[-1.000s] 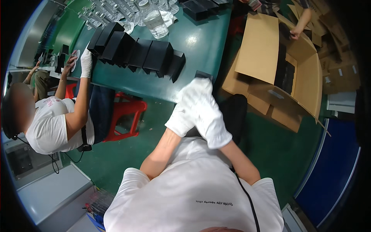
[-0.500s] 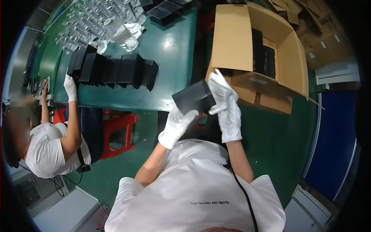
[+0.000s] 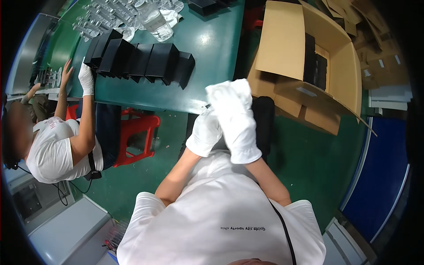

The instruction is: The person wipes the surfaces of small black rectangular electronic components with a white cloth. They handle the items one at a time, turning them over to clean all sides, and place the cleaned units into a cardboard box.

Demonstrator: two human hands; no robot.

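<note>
Both my hands wear white gloves and meet in front of my chest, just below the green table's (image 3: pixel 207 39) near edge. My right hand (image 3: pixel 234 117) lies across the top, fingers stretched toward the table. My left hand (image 3: pixel 204 132) curls underneath it. Between the gloves only a thin dark edge of a black box (image 3: pixel 207 106) shows; the rest is hidden by the hands. A row of upright black boxes (image 3: pixel 145 62) stands on the table to the upper left.
An open cardboard carton (image 3: pixel 287 53) with black items inside sits at the right. A seated person in a white shirt (image 3: pixel 53 150) at the left rests a gloved hand (image 3: pixel 86 79) by the black boxes. A red stool (image 3: pixel 137 132) stands between us. Clear plastic pieces (image 3: pixel 150 17) lie on the far table.
Half a second ago I held a flat black box open to view between both hands. Now my right hand has closed over my left and covers the box.
</note>
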